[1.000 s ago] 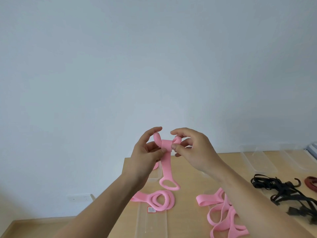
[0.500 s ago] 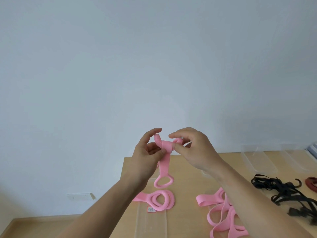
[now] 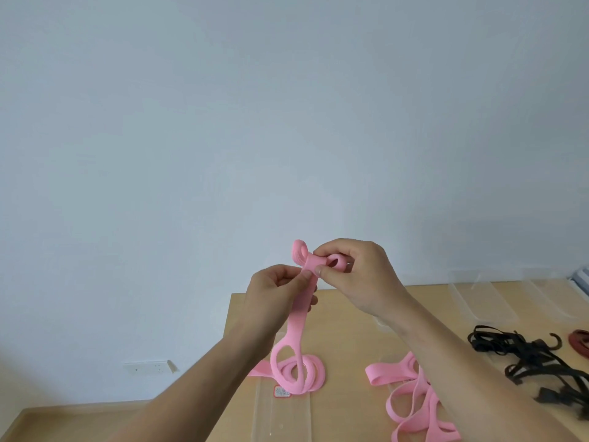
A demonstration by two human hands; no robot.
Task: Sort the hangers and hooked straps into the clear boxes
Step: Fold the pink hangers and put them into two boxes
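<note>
Two hands work one pink strap [image 3: 298, 320] in the air above the labelled clear box [image 3: 280, 419]. The left hand [image 3: 271, 295] pinches the flat band between thumb and forefinger just under the fold. The right hand [image 3: 360, 275] pinches the folded top end, where a ring-shaped opening pokes out past its fingers. The strap's lower ring hangs free, directly over a coiled pink strap [image 3: 306, 382] that already lies at the far end of that box. Right of the box, a loose heap of pink straps [image 3: 411, 403] waits on the wooden table [image 3: 344, 346]. Farther right lie tangled black hooked straps [image 3: 526, 362], and more clear boxes [image 3: 471, 301] stand beyond them.

The step looks like rolling this strap into a compact coil before it goes in. Doing it well likely means holding the band flat, not twisted, as each turn wraps on. The left pinch should feed the slack while the right holds the core tight. Tuck the dangling ring in last so the coil does not spring open. Lower it beside the first coil, not on top.
</note>
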